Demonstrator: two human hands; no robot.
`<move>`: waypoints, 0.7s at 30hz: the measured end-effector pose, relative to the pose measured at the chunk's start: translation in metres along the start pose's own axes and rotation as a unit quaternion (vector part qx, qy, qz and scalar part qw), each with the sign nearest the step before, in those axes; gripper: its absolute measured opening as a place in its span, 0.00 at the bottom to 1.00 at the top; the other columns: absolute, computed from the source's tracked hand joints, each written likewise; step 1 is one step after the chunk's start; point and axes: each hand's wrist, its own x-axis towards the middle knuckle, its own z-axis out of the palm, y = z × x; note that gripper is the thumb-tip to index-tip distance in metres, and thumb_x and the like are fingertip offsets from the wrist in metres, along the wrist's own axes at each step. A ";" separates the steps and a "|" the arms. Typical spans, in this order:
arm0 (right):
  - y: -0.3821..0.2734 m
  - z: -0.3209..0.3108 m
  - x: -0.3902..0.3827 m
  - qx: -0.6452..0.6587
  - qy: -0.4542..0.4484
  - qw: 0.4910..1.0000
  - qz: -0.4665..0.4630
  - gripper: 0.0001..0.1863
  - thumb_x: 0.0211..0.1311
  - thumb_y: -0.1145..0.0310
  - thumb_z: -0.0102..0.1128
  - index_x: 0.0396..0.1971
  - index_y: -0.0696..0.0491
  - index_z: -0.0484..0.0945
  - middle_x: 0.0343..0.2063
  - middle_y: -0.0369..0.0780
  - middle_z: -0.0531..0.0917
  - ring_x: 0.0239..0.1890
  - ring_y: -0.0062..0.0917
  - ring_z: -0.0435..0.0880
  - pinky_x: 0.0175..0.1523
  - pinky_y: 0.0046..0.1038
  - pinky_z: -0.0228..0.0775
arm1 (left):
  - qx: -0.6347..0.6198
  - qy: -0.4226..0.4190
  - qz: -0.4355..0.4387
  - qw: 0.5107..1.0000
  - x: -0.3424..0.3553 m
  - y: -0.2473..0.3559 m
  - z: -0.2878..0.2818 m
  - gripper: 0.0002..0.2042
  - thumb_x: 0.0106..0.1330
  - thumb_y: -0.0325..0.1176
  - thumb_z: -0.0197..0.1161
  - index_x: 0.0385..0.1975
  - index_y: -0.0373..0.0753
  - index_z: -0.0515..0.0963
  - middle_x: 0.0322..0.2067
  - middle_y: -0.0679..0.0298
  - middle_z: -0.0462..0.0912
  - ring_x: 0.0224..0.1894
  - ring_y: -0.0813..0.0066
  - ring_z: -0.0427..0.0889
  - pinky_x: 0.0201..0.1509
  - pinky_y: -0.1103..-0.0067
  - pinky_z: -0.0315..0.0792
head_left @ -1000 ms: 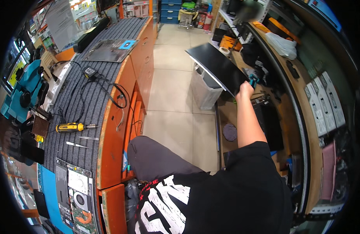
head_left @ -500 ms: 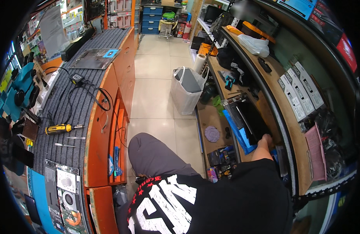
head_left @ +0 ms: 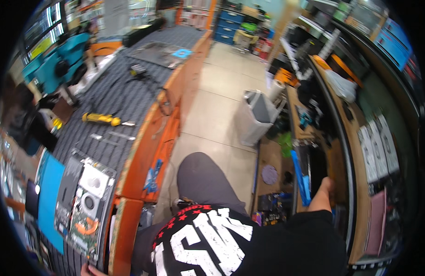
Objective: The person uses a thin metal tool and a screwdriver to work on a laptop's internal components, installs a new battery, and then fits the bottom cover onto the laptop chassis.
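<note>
My right hand (head_left: 328,185) reaches into the shelf on the right and grips the near edge of a black flat panel (head_left: 318,162). Its fingertips are hidden. A blue sheet or folder (head_left: 299,177) stands against the panel's left side. At the lower left edge, only a little of my left hand (head_left: 89,270) shows, by the near corner of an opened laptop (head_left: 90,202); whether its fingers are closed is cut off. The laptop's bare board, round fan and copper-coloured part face up on the bench.
Tweezers (head_left: 106,139) and a yellow-black screwdriver (head_left: 102,119) lie on the ribbed grey mat (head_left: 143,99). A dark laptop cover (head_left: 159,54) rests farther back. On the floor stands a white bag (head_left: 255,120) with a grey box. White boxes (head_left: 378,147) line the upper shelf.
My view has swung left, so the scene sits farther right. My left hand has come into sight by the laptop. The black panel looks narrower, with my right hand still at its edge.
</note>
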 end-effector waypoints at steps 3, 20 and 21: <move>-0.124 0.019 -0.095 0.177 0.191 0.953 -0.154 0.25 0.75 0.57 0.59 0.60 0.59 0.86 0.61 0.56 0.86 0.65 0.53 0.83 0.70 0.54 0.75 | 0.037 0.011 -0.010 0.999 0.010 0.027 -0.019 0.15 0.83 0.38 0.64 0.50 0.28 0.84 0.45 0.42 0.85 0.48 0.41 0.83 0.60 0.57 0.77; -0.697 -0.013 -0.648 0.373 -0.542 0.682 -0.318 0.29 0.76 0.43 0.68 0.41 0.60 0.84 0.29 0.41 0.87 0.23 0.30 0.83 0.22 0.37 0.75 | 0.043 0.041 -0.006 0.998 -0.003 -0.011 -0.004 0.11 0.83 0.30 0.54 0.49 0.28 0.79 0.47 0.46 0.83 0.51 0.43 0.82 0.60 0.61 0.73; -0.707 -0.007 -0.651 0.363 -0.517 0.704 -0.325 0.30 0.74 0.43 0.71 0.32 0.61 0.85 0.23 0.41 0.83 0.17 0.30 0.78 0.19 0.38 0.70 | 0.047 0.042 -0.010 0.998 -0.001 -0.007 -0.003 0.11 0.83 0.30 0.54 0.50 0.29 0.79 0.46 0.46 0.82 0.51 0.43 0.82 0.60 0.61 0.74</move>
